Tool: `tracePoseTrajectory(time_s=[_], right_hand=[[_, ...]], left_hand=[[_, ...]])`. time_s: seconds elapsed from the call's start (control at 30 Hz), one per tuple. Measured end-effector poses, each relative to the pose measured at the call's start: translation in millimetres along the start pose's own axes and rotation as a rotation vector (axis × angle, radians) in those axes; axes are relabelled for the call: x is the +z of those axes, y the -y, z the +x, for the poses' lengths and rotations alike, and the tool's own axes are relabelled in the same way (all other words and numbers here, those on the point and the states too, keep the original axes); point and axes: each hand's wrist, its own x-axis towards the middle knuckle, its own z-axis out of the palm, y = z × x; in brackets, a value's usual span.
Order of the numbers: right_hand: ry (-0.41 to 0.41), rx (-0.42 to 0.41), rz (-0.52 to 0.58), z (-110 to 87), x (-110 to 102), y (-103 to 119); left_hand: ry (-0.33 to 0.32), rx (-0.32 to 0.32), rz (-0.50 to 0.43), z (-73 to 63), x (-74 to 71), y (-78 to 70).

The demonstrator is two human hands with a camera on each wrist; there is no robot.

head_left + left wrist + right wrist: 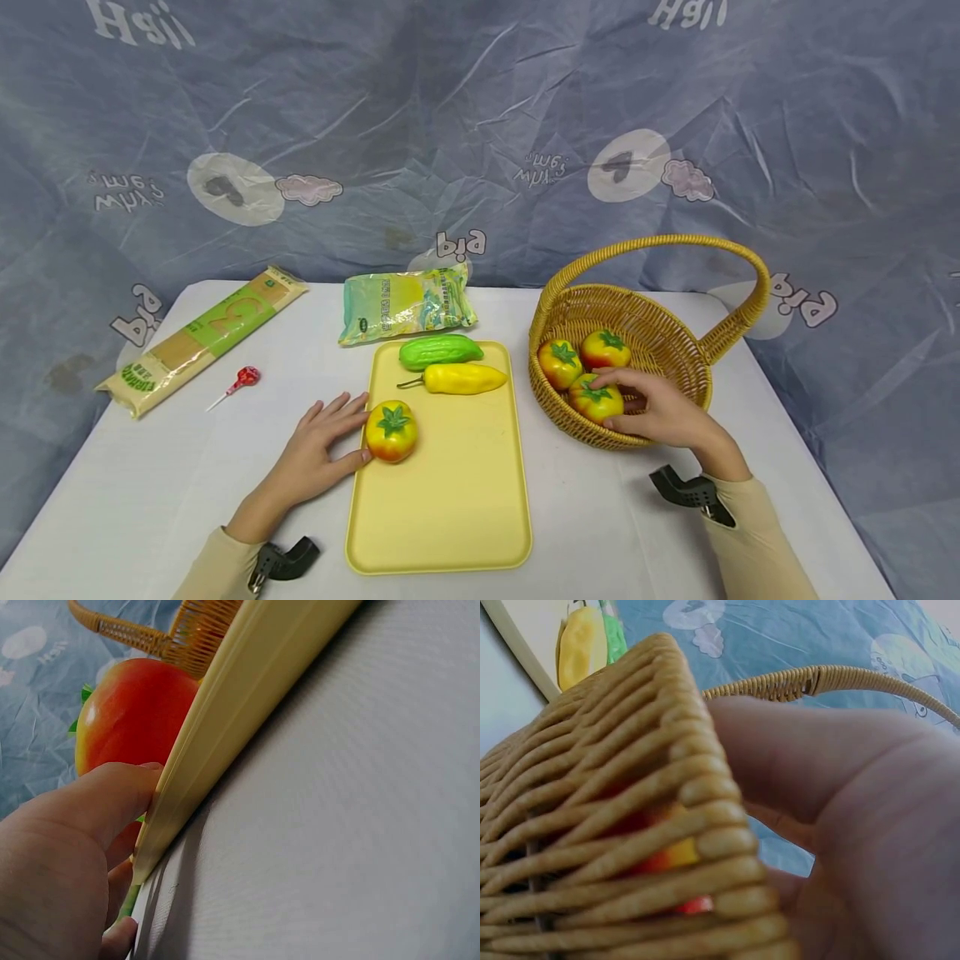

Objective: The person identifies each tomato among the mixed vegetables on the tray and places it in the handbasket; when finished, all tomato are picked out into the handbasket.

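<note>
My left hand [322, 446] lies at the left rim of the yellow tray [442, 525], its fingers extended and fingertips at the side of a yellow-red tomato [392, 432]. In the left wrist view, the thumb [97, 799] is by the tray rim, below that tomato [139, 712]. My right hand [656, 408] reaches into the wicker basket [667, 333] and holds a tomato [595, 400] between thumb and fingers. Two more tomatoes, one left [560, 363] and one behind [605, 348], sit in the basket. The basket wall [630, 802] mostly hides the held tomato in the right wrist view.
A green bitter melon [440, 352] and a yellow pepper [465, 379] lie at the tray's far end. Behind the tray is a green-yellow packet [408, 304]. A noodle pack [206, 337] and a red lollipop [245, 377] lie on the left. The basket handle [660, 242] arches upward.
</note>
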Motion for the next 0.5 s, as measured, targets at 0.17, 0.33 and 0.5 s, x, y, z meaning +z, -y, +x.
tracePoseTrajectory(time_s=[0.17,0.33,0.5], right_hand=[[0.022,0.043,-0.030,1.5,0.9,0.3],[0.040,0.070,-0.013,4.2,2.7,0.4],[0.061,0.094,0.024,7.9,4.8,2.2]], left_hand=[[0.001,-0.005,-0.004,-0.2,-0.1,0.0],[0.002,-0.007,-0.008,-0.1,0.2,0.5],[0.004,-0.006,-0.007,0.1,0.1,0.7]])
